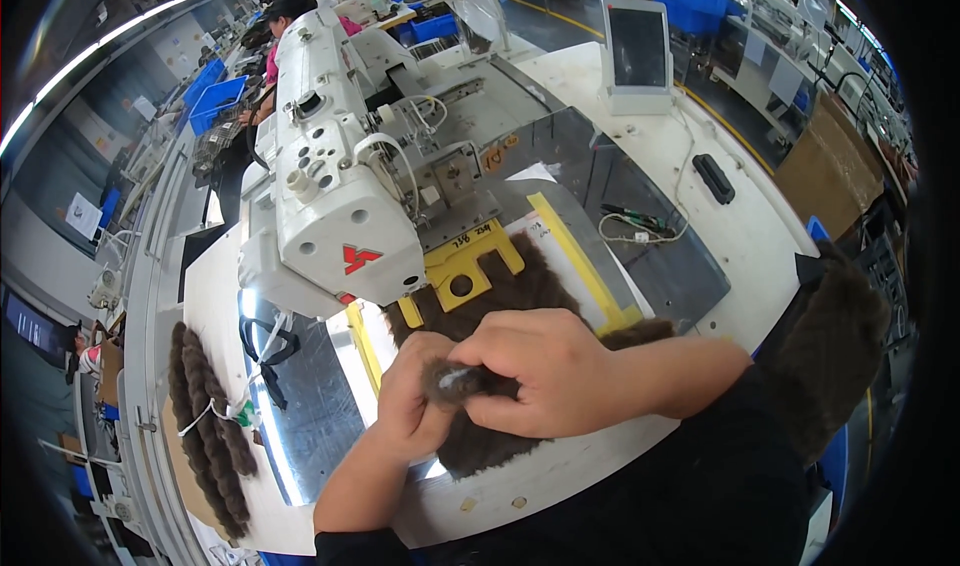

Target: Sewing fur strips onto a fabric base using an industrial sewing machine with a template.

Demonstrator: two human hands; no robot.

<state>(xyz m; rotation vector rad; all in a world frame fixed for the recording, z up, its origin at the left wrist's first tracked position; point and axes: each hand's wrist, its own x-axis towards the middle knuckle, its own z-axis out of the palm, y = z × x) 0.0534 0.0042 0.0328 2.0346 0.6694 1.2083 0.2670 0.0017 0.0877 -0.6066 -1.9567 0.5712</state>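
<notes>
My left hand (408, 396) and my right hand (530, 366) meet at the front of the white sewing machine (320, 216), both closed on a small brown furry piece (455, 381) with a pale streak on it. Beneath them a larger dark brown fur panel (480, 451) lies on the machine's plate. A yellow template (470, 266) with cutouts sits on the fur by the machine head, and yellow strips (570, 256) edge the plate on the right.
Tied fur strips (205, 426) lie at the left. More fur (830, 356) hangs at the right. A monitor (638, 56), tools (630, 221) and a black bar-shaped object (712, 178) are on the table. A co-worker (270, 61) works behind the machine, among blue bins (215, 101).
</notes>
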